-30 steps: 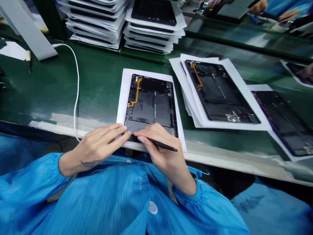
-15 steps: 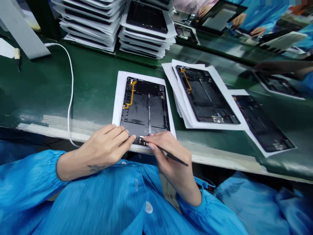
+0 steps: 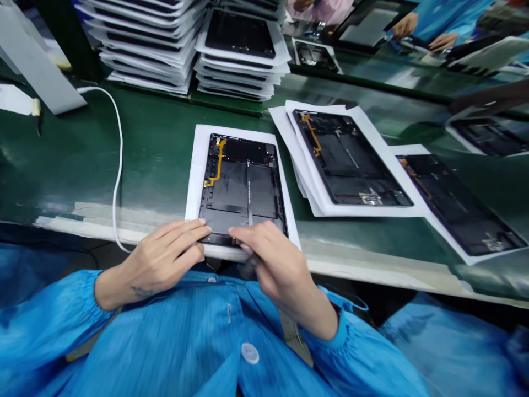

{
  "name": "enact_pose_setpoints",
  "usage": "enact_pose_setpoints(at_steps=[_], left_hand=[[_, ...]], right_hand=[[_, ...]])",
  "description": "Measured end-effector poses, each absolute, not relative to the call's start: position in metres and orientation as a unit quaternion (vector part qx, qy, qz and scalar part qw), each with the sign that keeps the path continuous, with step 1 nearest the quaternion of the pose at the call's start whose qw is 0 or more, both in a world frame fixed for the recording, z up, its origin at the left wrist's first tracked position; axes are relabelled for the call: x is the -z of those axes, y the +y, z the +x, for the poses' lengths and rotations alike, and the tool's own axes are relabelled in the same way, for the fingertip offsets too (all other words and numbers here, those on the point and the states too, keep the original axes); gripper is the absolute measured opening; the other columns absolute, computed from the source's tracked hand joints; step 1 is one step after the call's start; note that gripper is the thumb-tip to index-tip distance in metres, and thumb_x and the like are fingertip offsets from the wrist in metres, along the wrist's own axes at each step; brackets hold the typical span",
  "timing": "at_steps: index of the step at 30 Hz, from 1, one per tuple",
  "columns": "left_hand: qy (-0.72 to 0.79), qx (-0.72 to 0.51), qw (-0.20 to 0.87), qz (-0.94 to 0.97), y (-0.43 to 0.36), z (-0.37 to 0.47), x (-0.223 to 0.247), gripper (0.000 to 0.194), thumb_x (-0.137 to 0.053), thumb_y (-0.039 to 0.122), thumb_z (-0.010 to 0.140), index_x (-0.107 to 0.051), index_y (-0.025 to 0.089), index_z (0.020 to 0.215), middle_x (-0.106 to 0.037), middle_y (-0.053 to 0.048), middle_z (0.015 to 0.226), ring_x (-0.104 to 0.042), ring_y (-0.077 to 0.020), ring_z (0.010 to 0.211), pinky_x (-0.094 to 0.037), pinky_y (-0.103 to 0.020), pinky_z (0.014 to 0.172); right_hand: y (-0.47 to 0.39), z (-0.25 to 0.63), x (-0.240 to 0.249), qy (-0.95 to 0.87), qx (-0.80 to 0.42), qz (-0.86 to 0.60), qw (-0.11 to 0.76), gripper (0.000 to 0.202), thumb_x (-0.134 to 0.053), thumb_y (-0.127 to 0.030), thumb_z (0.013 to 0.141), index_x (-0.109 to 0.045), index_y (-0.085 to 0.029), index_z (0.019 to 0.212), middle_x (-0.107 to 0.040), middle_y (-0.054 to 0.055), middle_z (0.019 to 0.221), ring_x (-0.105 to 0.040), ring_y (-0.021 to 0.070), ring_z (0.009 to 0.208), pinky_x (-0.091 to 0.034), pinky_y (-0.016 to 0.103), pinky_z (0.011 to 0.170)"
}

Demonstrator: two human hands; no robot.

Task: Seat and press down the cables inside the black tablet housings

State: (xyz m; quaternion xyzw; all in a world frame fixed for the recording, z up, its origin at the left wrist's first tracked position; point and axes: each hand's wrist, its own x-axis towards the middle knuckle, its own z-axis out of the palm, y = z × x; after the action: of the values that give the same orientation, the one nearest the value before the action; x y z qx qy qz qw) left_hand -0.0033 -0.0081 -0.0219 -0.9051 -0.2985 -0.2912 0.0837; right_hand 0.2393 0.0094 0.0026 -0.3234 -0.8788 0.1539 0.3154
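Note:
An opened tablet housing (image 3: 231,190), black inside with an orange flex cable (image 3: 220,162), lies on a white sheet (image 3: 194,171) at the bench edge. My left hand (image 3: 165,256) rests at its lower left corner, fingers stretched out and holding nothing. At the housing's near edge, the index finger of my right hand (image 3: 279,262) presses near a small part mostly hidden under the fingertips. The other fingers of that hand are curled round a thin dark tool (image 3: 248,268), blurred and partly covered by the hand.
More opened tablet housings (image 3: 353,157) lie on white sheets to the right. Tall stacks of panels between sheets (image 3: 243,71) stand behind. A white cable (image 3: 119,165) runs down the left of the green bench (image 3: 61,160). Co-workers' hands (image 3: 442,41) show across the bench.
My left hand has drawn back left. The right index finger has stretched forward over the small part, and the dark tool has swung from beyond the hand to underneath it. The view has shifted slightly.

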Motion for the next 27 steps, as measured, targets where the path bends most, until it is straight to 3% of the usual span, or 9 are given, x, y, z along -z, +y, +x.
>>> enact_pose_setpoints(at_steps=[5,7,11,15,20,23,27], left_hand=[[-0.313,0.303,0.055,-0.899,-0.006,-0.004,0.026,0.009,-0.053,0.006,0.096,-0.062,0.008,0.098,-0.07,-0.019,0.118,-0.066,-0.0266,0.117,-0.056,-0.04,0.101],[-0.325,0.305,0.043,-0.894,-0.003,-0.006,0.024,0.013,-0.048,0.009,0.099,-0.06,0.011,0.098,-0.07,-0.016,0.116,-0.066,-0.0239,0.116,-0.055,-0.038,0.099],[-0.408,0.312,-0.018,-0.858,0.005,-0.018,0.012,0.016,-0.042,0.018,0.104,-0.055,0.018,0.095,-0.069,-0.011,0.114,-0.065,-0.0216,0.113,-0.054,-0.035,0.093],[-0.533,0.337,-0.183,-0.754,0.02,-0.032,-0.002,0.021,-0.046,0.037,0.104,-0.059,0.021,0.108,-0.069,-0.007,0.112,-0.068,-0.021,0.105,-0.056,-0.034,0.09],[-0.545,0.379,-0.421,-0.619,0.038,-0.036,-0.01,0.054,-0.059,0.057,0.093,-0.055,0.02,0.131,-0.057,-0.015,0.143,-0.066,-0.0296,0.119,-0.058,-0.042,0.097],[-0.534,0.391,-0.481,-0.575,0.038,-0.03,-0.016,0.064,-0.069,0.057,0.086,-0.054,0.021,0.136,-0.051,-0.015,0.151,-0.057,-0.0339,0.132,-0.049,-0.048,0.111],[-0.518,0.414,-0.556,-0.5,0.029,-0.02,-0.027,0.056,-0.071,0.05,0.088,-0.057,0.026,0.137,-0.043,-0.009,0.158,-0.047,-0.0334,0.142,-0.042,-0.05,0.118]], right_hand=[[0.017,0.23,0.004,-0.915,-0.109,-0.305,0.239,0.012,-0.058,-0.02,0.096,-0.064,-0.014,0.105,-0.064,0.01,0.101,-0.051,0.0211,0.085,-0.042,0.035,0.073],[0.018,0.226,0.006,-0.925,-0.089,-0.292,0.224,0.01,-0.055,-0.019,0.098,-0.063,-0.015,0.102,-0.063,0.008,0.098,-0.047,0.0201,0.083,-0.039,0.033,0.071],[0.018,0.219,0.008,-0.943,-0.006,-0.257,0.211,0.025,-0.04,-0.009,0.102,-0.057,-0.016,0.086,-0.056,0.005,0.086,-0.04,0.0191,0.076,-0.031,0.033,0.067],[0.02,0.216,0.012,-0.949,0.057,-0.246,0.189,0.019,-0.045,-0.007,0.099,-0.054,-0.016,0.085,-0.052,0.005,0.085,-0.039,0.0206,0.076,-0.029,0.034,0.068],[0.023,0.216,0.021,-0.941,0.058,-0.251,0.22,0.018,-0.045,-0.004,0.097,-0.052,-0.017,0.087,-0.052,0.005,0.088,-0.04,0.0209,0.078,-0.03,0.034,0.069],[0.026,0.215,0.023,-0.943,0.059,-0.239,0.223,0.018,-0.046,-0.005,0.099,-0.052,-0.017,0.087,-0.054,0.004,0.088,-0.041,0.0203,0.078,-0.031,0.034,0.07],[0.027,0.213,0.023,-0.942,0.044,-0.241,0.229,0.013,-0.055,-0.015,0.099,-0.052,-0.018,0.086,-0.057,0.003,0.087,-0.044,0.0198,0.079,-0.032,0.033,0.068]])
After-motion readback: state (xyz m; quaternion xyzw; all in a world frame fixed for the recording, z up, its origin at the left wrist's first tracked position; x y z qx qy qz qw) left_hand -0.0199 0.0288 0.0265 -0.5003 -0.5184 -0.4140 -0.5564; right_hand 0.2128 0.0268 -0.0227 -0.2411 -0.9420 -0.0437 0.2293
